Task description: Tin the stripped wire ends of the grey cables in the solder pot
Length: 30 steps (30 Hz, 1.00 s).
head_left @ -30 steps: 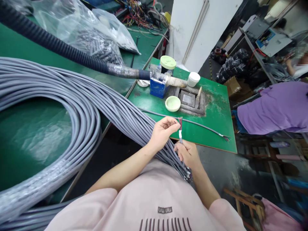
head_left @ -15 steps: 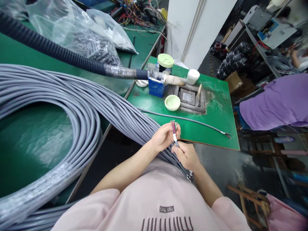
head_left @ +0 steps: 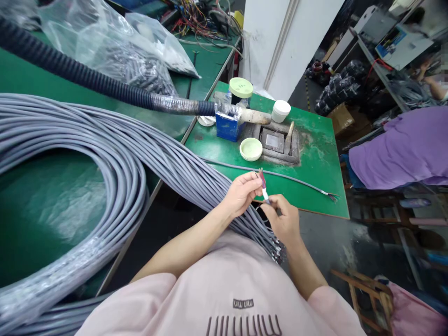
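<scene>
In my right hand (head_left: 283, 217) a grey cable (head_left: 266, 200) is gripped just below its white band (head_left: 265, 192). Fanned coloured wires (head_left: 262, 176) stick up from the band, and the fingers of my left hand (head_left: 243, 192) pinch them from the left. A thick bundle of grey cables (head_left: 182, 163) runs from the left table and passes under my forearms. Its stripped ends (head_left: 277, 249) hang in front of my shirt. Beyond my hands, a single grey cable (head_left: 280, 174) lies across the green board, its bare wires (head_left: 332, 197) pointing right.
A solder pot (head_left: 275, 141) is set into the green board (head_left: 315, 140), with a scraper (head_left: 289, 137) on it. Around it are a pale green dish (head_left: 251, 149), a white tub (head_left: 280, 111) and a blue box (head_left: 227, 127) under a black hose (head_left: 105, 84). A person in purple (head_left: 399, 149) is at right.
Both hands have shifted a little right and slightly up with the cable. The left fingers now close around the coloured wires near their tips.
</scene>
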Tool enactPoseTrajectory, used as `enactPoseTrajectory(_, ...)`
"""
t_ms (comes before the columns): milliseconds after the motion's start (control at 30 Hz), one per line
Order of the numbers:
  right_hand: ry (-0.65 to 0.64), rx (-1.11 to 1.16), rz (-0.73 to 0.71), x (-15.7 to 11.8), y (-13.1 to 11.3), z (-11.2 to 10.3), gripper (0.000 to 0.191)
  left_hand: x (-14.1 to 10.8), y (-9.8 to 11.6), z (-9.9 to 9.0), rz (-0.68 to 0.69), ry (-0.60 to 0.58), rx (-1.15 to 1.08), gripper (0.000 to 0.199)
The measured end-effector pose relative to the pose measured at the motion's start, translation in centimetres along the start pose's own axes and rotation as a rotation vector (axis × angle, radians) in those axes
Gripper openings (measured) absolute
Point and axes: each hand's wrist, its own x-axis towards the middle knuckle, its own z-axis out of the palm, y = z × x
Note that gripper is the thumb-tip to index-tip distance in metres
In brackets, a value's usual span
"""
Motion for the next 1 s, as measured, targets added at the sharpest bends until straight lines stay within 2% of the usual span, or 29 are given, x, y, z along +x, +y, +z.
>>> enactPoseTrajectory(100,0.034,0.087,0.002,0.7,0.6,-0.9,0.016,0.3,0.1,1.3,0.059,0.043,0.031,0.024)
enactPoseTrajectory(300,-0.053,0.745,0.066,2.3,3.2,-0.9,0.029,1.1,-0.2,3.3,0.148,0.028,0.09,0.023)
enactPoseTrajectory(400,-0.126,0.921,0.101,2.9,3.8,-0.7,0.035,1.5,-0.6,3.6,0.165,-0.009,0.081,0.025)
enactPoseTrajectory(600,-0.214,1.056,0.147,3.4,4.1,-0.9,0.037,2.0,-0.6,3.5,0.189,0.001,0.067,0.025)
enactPoseTrajectory(800,-0.261,1.159,0.14,3.8,4.8,-0.7,0.033,2.3,0.1,4.0,0.286,-0.012,0.085,0.023)
enactPoseTrajectory(1000,-0.296,1.191,0.161,3.8,4.9,-0.6,0.035,2.5,0.2,4.0,0.287,-0.012,0.095,0.02)
